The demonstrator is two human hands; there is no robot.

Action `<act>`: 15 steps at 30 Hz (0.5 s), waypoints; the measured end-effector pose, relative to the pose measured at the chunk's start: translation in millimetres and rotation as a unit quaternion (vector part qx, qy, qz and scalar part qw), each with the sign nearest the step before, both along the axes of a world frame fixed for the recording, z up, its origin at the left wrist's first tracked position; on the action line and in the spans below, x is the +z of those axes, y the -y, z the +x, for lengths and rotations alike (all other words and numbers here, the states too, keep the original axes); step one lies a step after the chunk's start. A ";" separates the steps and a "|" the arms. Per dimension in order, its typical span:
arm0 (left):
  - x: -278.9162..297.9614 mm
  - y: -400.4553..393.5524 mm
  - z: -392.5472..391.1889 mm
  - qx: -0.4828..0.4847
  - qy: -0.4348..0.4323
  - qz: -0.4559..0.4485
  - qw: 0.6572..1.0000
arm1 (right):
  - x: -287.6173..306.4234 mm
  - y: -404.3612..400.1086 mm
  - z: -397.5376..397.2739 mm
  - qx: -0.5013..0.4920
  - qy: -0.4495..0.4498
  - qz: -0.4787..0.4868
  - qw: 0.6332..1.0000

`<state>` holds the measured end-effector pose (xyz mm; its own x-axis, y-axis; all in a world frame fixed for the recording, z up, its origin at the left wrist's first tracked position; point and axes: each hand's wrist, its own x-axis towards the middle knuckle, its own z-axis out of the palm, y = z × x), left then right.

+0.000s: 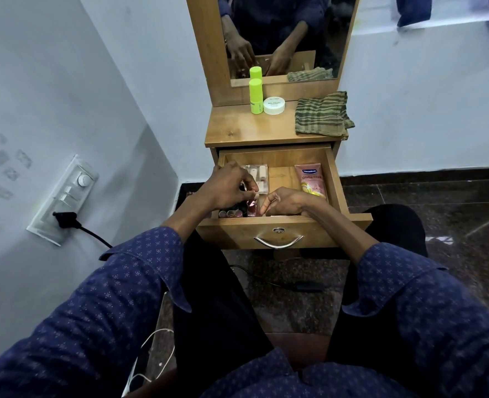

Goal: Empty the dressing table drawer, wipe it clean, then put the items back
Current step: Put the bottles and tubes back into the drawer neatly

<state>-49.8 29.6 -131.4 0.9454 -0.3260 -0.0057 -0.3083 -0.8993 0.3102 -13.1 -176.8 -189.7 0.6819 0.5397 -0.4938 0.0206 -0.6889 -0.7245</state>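
The wooden drawer (280,158) of the dressing table stands pulled open. Inside it lie a pink lotion tube (312,179) at the right, a clear box of small tubes (259,176) at the back left, and a row of small pink bottles (231,214) along the front left. My left hand (228,185) pinches a small pink bottle (251,208) by its cap above that row. My right hand (289,201) rests inside the drawer's front, fingers curled towards the same bottle; whether it grips anything is hidden.
On the tabletop (237,127) stand a lime-green bottle (255,96), a white round jar (274,105) and a folded striped cloth (322,114). A mirror (280,33) rises behind. A wall socket with a black plug (63,218) is at the left; a cable (295,285) lies on the floor.
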 end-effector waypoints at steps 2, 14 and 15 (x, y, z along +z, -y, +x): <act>-0.3 -0.1 -0.2 -0.002 -0.001 0.002 1.000 | -1.9 1.5 0.3 -0.035 -0.001 0.006 0.999; -5.6 1.1 2.7 -0.002 0.010 0.012 1.000 | -2.4 3.1 0.7 -0.065 -0.024 0.037 0.997; -6.0 0.9 3.5 -0.002 0.010 0.010 1.000 | -1.6 3.1 0.6 -0.066 -0.026 0.038 0.997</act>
